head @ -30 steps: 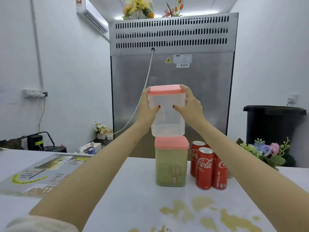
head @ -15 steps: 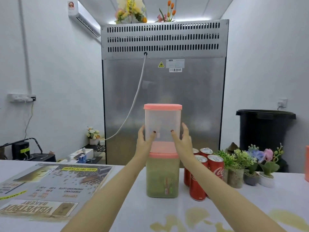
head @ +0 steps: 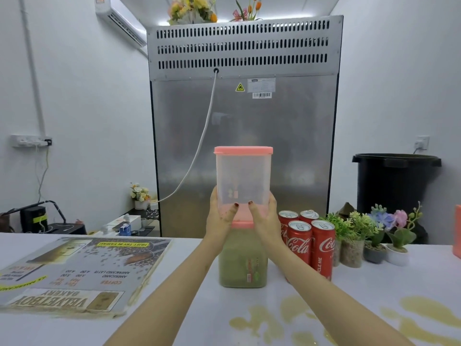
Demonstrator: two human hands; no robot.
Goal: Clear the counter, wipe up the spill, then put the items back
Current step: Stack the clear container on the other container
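Observation:
An empty clear container with a pink lid (head: 243, 176) stands stacked on a second pink-lidded container (head: 243, 268) filled with green powder, at the middle of the white counter (head: 189, 328). My left hand (head: 220, 216) and my right hand (head: 265, 217) clasp the lower part of the empty container from both sides. Several red cola cans (head: 308, 243) stand just right of the stack. Yellowish spilled liquid (head: 264, 320) lies in patches on the counter in front, with a larger patch (head: 431, 313) at the right.
A laminated bakery menu sheet (head: 79, 270) lies on the counter at the left. Small potted artificial plants (head: 374, 236) line up right of the cans. A pink object (head: 457, 233) shows at the right edge. Behind the counter stand a steel fridge (head: 244, 146) and a black bin (head: 396, 181).
My hands have lowered the empty container onto the green one and slid down to its lower part. The view has shifted right, bringing the plants and more spill into sight.

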